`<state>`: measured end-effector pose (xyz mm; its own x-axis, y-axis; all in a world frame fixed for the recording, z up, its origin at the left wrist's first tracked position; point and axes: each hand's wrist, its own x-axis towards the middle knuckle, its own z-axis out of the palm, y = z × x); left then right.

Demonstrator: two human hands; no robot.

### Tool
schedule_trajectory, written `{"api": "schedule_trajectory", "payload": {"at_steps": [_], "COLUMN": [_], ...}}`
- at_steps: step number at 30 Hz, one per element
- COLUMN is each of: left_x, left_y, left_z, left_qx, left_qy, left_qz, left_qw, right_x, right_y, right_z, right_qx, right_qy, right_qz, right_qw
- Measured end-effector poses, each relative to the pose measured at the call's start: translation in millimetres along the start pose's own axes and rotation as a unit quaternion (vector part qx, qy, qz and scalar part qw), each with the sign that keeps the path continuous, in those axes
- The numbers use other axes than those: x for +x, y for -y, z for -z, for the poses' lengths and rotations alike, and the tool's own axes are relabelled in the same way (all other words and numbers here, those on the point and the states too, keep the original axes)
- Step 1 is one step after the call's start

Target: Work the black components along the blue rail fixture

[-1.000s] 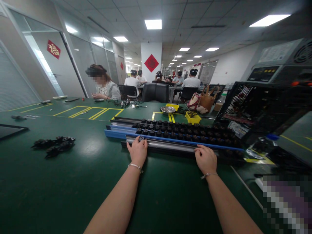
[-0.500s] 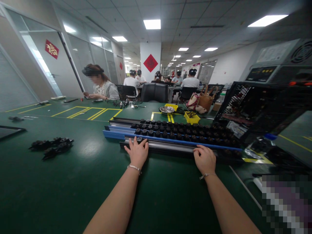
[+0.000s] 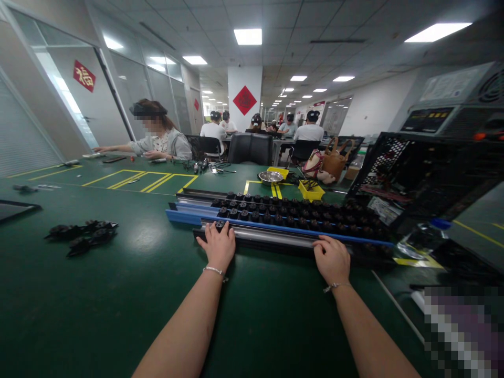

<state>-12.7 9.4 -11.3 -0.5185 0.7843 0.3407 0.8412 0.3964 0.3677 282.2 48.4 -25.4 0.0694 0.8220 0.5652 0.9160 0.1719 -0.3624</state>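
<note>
Nearest to me a black tray-like rail [image 3: 271, 238] with a shiny grey channel lies across the table. Toward its left end, my left hand [image 3: 219, 248] has its fingers around a small black round part [image 3: 219, 224] seated in the channel. My right hand [image 3: 332, 257] is closed over the rail's front edge farther right, fingers curled; their undersides are hidden. Just behind runs a blue rail [image 3: 183, 216]. More rails with rows of similar black round parts [image 3: 289, 221] lie parallel beyond it. Several loose black parts [image 3: 84, 234] form a small heap on the left.
A metal bowl [image 3: 270, 177] and a yellow bin [image 3: 311, 190] stand behind the rails. At right are an open computer case [image 3: 413, 178] and a blue-capped clear bottle [image 3: 423, 236]. A co-worker [image 3: 163, 139] sits across the green table [image 3: 98, 315], at left.
My left hand has shifted slightly left along the rail, with the black round part. My right hand stays put. The co-worker has stretched an arm out to the left.
</note>
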Motion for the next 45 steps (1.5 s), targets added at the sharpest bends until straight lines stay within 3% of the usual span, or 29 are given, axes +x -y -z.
{"api": "schedule_trajectory", "payload": {"at_steps": [19,26,45], "left_x": [11,22,42], "left_y": [14,33,66], "left_z": [1.5,2.3,13.7], "left_qx": [-0.004,0.021,0.035], "left_qy": [-0.022,-0.053,-0.048], "left_qz": [0.030,0.028,0.029], "left_qw": [0.999,0.998,0.998], "right_x": [-1,-1,-1], "right_y": [2,3,1], "right_z": [1,2,1], "right_qx": [-0.027,-0.031,-0.029], "right_qy": [0.030,0.032,0.039], "right_qz": [-0.013,-0.014,-0.013], "right_qw": [0.999,0.999,0.999]}}
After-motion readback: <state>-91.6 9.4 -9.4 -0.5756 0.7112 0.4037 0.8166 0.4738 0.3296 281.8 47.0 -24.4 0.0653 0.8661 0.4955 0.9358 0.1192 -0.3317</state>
